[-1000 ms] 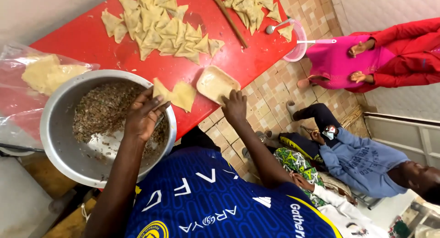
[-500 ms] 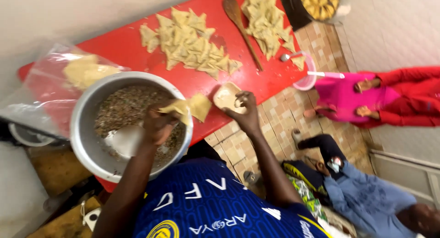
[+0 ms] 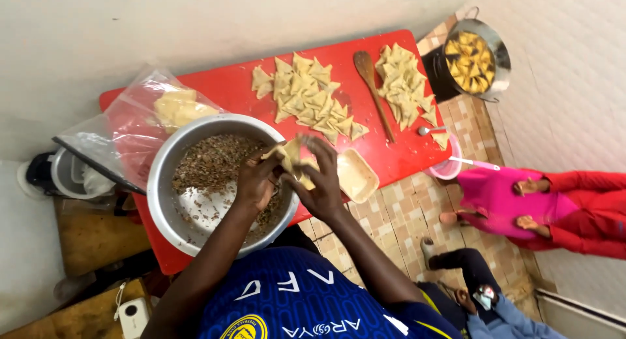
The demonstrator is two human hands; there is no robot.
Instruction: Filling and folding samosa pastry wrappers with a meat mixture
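Where the head view looked down, both hands met over the bowl's right rim, at the table's near edge. Left hand: fingers curled shut on a pastry. Right hand: fingers pinched on the same piece from the other side.

Pastry: a thin, pale dough wrapper, judged light, soft and easily torn; best held at its folded edges, as it was, not by the middle.

Bowl: metal, part-filled with brown mince, judged heavy.

Tray: small, pale, just right of the hands, at the near edge.

Folded triangles: heaped mid-table, a second heap by a wooden spoon.

Open room: bare red strip along the far edge; little elsewhere. Bag crowded the left end.
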